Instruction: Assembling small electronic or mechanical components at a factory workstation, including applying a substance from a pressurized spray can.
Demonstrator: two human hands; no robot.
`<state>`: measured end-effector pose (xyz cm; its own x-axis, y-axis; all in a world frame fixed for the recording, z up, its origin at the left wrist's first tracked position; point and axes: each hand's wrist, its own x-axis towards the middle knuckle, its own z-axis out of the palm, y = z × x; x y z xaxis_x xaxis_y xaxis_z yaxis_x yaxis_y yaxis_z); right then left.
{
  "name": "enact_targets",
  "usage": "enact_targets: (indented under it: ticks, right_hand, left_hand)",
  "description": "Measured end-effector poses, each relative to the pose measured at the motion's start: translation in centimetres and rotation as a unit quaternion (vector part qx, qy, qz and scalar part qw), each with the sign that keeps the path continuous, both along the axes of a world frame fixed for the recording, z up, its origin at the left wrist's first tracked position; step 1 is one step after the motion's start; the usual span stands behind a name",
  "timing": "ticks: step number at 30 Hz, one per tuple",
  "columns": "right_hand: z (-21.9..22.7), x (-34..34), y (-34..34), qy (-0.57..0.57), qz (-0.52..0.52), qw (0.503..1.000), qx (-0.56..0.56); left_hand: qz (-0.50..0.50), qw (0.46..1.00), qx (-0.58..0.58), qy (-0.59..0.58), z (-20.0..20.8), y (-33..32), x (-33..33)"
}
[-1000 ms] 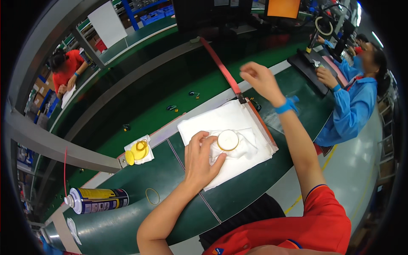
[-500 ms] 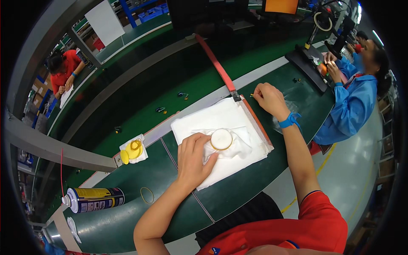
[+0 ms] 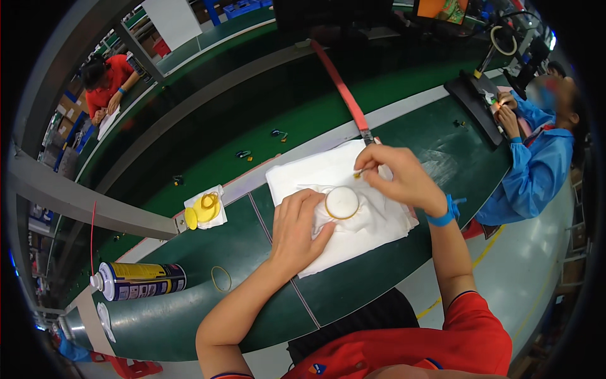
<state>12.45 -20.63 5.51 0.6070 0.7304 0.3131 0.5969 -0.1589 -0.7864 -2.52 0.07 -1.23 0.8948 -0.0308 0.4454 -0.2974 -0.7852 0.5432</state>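
A round white pad (image 3: pixel 343 202) with a yellowish band around its lower edge stands on a crumpled white cloth (image 3: pixel 379 215). My left hand (image 3: pixel 297 228) curves around its left side, thumb and forefinger against the pad and cloth. Just above the pad and to its right, my right hand (image 3: pixel 399 177) pinches a small component (image 3: pixel 358 174) with a gold-coloured end; its finer details are too small to make out. Under all this lies a stack of white sheets (image 3: pixel 287 174) on the green bench (image 3: pixel 252 303).
At left are a spray can (image 3: pixel 144 281) on its side, a loose rubber band (image 3: pixel 221 278) and yellow round pieces (image 3: pixel 203 210) on white paper. Small components (image 3: pixel 243 154) lie on the green belt beyond a metal edge. A red bar (image 3: pixel 341 88) crosses it. A co-worker in blue (image 3: pixel 530 164) sits at right.
My right hand has come left from the bench on the right, over the white sheets to beside the pad, bringing the small component. My left hand stays at the pad. The view has shifted slightly.
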Motion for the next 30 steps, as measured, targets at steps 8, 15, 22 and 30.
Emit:
enact_targets:
  ticks: [8, 15, 22, 30]
  right_hand:
    - [-0.7, -2.9, 1.6, -0.182, 0.084, 0.979, -0.049]
    - [-1.3, -3.3, 2.6, -0.305, 0.022, 0.945, -0.114]
    - [-0.6, -3.2, 2.9, -0.340, 0.034, 0.930, -0.132]
    - [-1.2, -3.6, 2.8, -0.321, 0.041, 0.942, -0.092]
  left_hand:
    - [0.003, 1.000, 0.007, -0.001, 0.0, -0.2, 0.1]
    - [0.006, 1.000, 0.011, -0.002, 0.0, -0.3, 0.1]
    - [0.011, 1.000, 0.010, -0.020, -0.2, -0.3, 0.0]
    - [0.021, 0.999, 0.020, -0.021, -0.6, -0.2, -0.1]
